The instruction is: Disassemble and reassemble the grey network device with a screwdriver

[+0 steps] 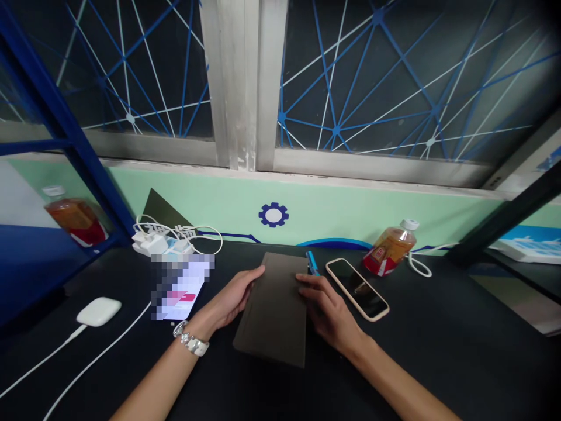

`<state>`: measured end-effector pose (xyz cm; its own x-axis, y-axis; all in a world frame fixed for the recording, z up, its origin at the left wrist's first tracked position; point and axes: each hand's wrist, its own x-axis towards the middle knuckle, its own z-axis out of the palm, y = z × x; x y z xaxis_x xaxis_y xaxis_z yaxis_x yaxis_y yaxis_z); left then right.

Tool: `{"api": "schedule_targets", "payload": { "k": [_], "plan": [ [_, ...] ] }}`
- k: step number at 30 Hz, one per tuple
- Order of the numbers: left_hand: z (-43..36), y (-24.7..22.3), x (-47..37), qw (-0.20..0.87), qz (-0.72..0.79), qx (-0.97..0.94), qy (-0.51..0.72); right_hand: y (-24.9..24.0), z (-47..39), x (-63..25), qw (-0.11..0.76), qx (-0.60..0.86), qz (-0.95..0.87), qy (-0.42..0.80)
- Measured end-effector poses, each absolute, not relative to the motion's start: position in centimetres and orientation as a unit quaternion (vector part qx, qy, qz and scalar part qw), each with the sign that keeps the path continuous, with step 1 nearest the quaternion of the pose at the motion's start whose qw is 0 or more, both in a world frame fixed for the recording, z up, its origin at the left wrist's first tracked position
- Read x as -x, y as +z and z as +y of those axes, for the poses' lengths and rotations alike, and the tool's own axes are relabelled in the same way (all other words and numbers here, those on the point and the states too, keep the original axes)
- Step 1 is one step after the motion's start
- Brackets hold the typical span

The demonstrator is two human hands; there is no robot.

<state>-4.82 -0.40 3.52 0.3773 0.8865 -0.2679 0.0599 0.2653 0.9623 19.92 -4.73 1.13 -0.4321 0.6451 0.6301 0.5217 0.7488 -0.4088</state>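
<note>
A plain dark grey-brown notebook point(276, 310) is held above the black table, between my two hands. My left hand point(239, 295) closes on its left edge, thumb along the side and the other fingers partly hidden beneath. On the right edge, my right hand point(328, 310) grips with fingertips on the cover, its thumb out of sight. Just behind the notebook's upper right corner is a blue pen point(312, 263), partly covered. A phone in a pale pink case point(358, 289) lies face up right of my right hand. Beside my left wrist, a lit phone point(182, 289) is partly blurred out.
A white earbud case point(99, 311) with a cable sits at left. White chargers and a power strip point(160, 241) stand at the back left. One bottle of amber drink point(390, 248) leans at back right; a similar bottle point(76, 217) shows behind the blue frame point(94, 175).
</note>
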Motion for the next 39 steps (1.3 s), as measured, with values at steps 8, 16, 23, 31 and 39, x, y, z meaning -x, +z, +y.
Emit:
{"api": "schedule_targets", "payload": {
  "k": [8, 16, 23, 31, 39],
  "plan": [
    [-0.4, 2.9, 4.1, 0.659, 0.431, -0.52, 0.332, 2.1, -4.4, -19.3, 0.448, 0.506, -0.603, 0.423],
    [-0.3, 3.1, 4.3, 0.694, 0.401, -0.491, 0.342, 2.1, -4.8, -19.6, 0.323, 0.52, -0.618, 0.493],
    [1.0, 3.3, 6.6, 0.665, 0.442, -0.489, 0.353, 4.1, -3.6, -22.2, 0.501, 0.531, -0.547, 0.41],
    [-0.2, 2.4, 4.8, 0.644, 0.488, -0.535, 0.248, 8.6, -1.8, -22.9, 0.331, 0.527, -0.75, 0.226],
    [-1.1, 1.5, 3.4, 0.247, 0.618, -0.715, 0.214, 10.4, 4.4, -17.6, 0.025, 0.501, -0.865, 0.008]
  ]
}}
